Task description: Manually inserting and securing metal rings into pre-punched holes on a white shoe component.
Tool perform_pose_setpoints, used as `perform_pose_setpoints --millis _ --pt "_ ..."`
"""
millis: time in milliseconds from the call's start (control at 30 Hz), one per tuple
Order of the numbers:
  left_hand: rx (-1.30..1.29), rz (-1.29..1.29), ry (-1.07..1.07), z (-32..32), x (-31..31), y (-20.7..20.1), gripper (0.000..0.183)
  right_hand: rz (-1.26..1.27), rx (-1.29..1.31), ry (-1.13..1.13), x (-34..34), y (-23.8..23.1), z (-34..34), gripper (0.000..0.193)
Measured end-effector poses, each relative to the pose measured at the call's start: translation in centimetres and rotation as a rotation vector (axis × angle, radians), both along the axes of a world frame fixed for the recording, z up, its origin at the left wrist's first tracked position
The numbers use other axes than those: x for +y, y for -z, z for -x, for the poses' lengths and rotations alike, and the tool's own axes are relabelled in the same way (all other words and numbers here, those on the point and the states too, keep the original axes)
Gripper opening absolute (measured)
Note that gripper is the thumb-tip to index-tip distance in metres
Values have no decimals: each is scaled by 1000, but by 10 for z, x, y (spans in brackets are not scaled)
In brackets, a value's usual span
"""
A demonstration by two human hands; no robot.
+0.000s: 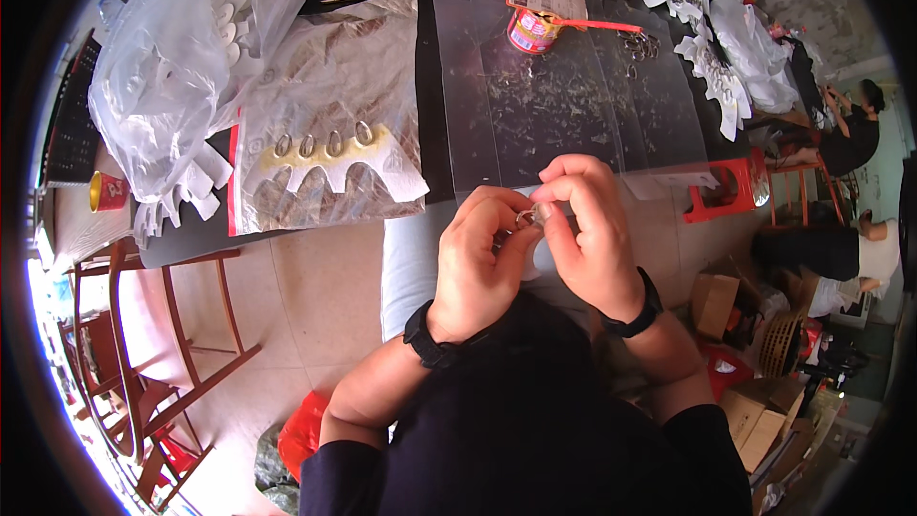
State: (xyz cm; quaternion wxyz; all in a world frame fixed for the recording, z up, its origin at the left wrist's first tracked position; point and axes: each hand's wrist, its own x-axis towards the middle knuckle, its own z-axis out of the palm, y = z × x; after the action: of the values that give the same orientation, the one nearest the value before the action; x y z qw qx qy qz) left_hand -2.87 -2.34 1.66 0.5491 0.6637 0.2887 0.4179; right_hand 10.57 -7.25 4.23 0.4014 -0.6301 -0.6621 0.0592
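Note:
My left hand (478, 272) and my right hand (594, 239) meet fingertip to fingertip above my lap, just off the table's near edge. Between the left fingers and thumb shows a small shiny metal ring (524, 219). The right thumb and forefinger pinch right beside it; what they hold is too small to make out. To the left on the table lies a white toothed strip (355, 175) with a yellowish band, on a brown-and-clear plastic package (325, 67). Several oval metal rings (334, 143) sit in a row along that band.
A clear bag (181, 48) of white pieces stands far left. On a transparent sheet (573, 124) are a red-and-yellow tub (533, 31), a red stick (611, 26) and loose rings (642, 46). White toothed strips (716, 86) lie right. A red stool (731, 189) and another person (850, 134) are beyond.

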Motion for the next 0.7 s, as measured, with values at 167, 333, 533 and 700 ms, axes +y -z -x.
perform_pose_setpoints --millis 167,333,533,700 --pt "94 -136 -58 6 3 9 17 149 147 -61 -3 8 -2 14" --pt "47 -150 232 17 18 8 15 609 769 -248 -4 0 -21 7" --pt "40 -74 390 22 21 7 15 906 1084 -386 -2 0 -39 14" --pt "73 -112 395 15 22 7 16 929 1142 -403 -2 7 -48 15"
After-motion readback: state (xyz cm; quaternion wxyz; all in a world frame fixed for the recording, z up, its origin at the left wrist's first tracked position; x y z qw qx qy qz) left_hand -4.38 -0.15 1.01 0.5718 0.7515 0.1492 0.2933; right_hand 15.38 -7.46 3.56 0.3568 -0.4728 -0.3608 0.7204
